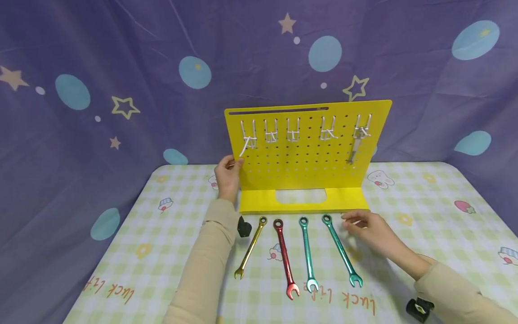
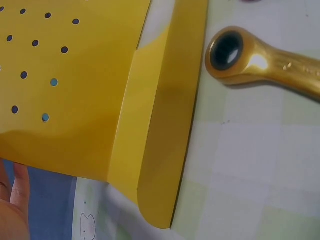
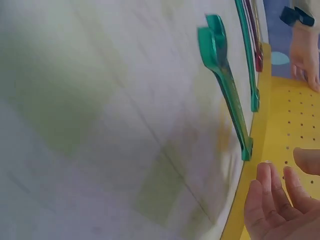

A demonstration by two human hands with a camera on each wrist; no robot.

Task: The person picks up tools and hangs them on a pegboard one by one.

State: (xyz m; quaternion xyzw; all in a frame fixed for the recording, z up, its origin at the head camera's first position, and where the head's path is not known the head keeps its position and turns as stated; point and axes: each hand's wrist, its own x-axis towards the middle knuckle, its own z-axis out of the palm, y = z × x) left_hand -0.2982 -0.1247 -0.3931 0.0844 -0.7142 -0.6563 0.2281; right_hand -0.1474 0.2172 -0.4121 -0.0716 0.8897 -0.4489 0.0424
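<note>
Checked tablecloth [image 1: 133, 279], perforated bright yellow pegboard [image 1: 306, 157] at 12 o'clock with white hooks [image 1: 244, 147]; left hand [image 1: 228, 177] pinching its 9 o'clock edge, right hand [image 1: 372, 230], fingers loosely curved, near a shiny teal wrench [image 1: 341, 249] at 5.

The head view looks forward and down from above the near side of the table [image 1: 174, 234], far enough back to take in the whole yellow pegboard [image 1: 299, 180], both hands and the curtain [image 1: 259, 45] behind. The left wrist view sits close to the board's lower left corner, its picture turned so the base runs steeply upward; it shares the gold wrench [image 1: 252, 249] with the head view. The right wrist view, low and sideways over the cloth, faces past the right hand [image 3: 280, 212] toward the left hand [image 3: 305, 57], both also seen from the head.
</note>
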